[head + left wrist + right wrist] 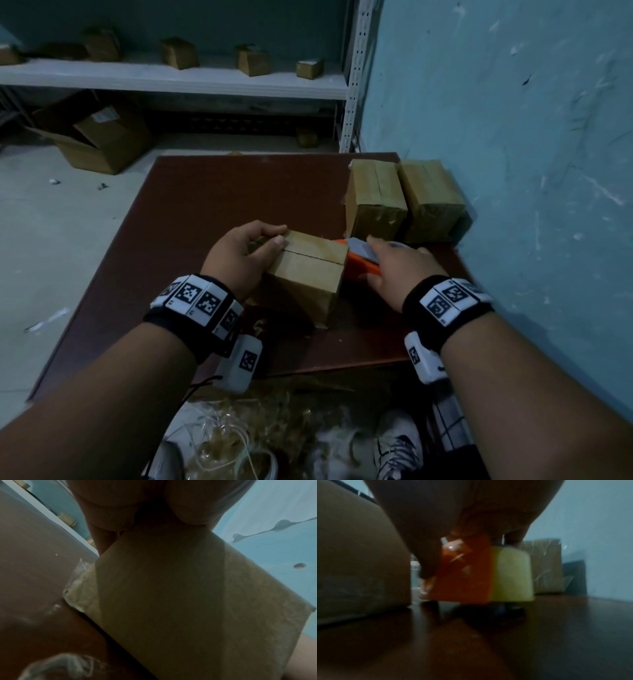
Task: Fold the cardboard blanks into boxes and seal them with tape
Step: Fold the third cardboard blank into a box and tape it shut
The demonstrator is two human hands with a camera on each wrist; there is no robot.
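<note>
My left hand [239, 255] grips folded box [308, 274] at table [205, 205] centre, thumb on top seam. My right hand [394, 267] grasps orange tape dispenser [359, 267] just right of box. Two taped boxes [404, 202] far right, by wall.

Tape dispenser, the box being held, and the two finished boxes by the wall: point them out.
Tape dispenser [359, 265], head view, orange body.
Held box [310, 253], head view, top flaps near the seam.
Finished boxes [376, 192], head view, top of the left one.
</note>
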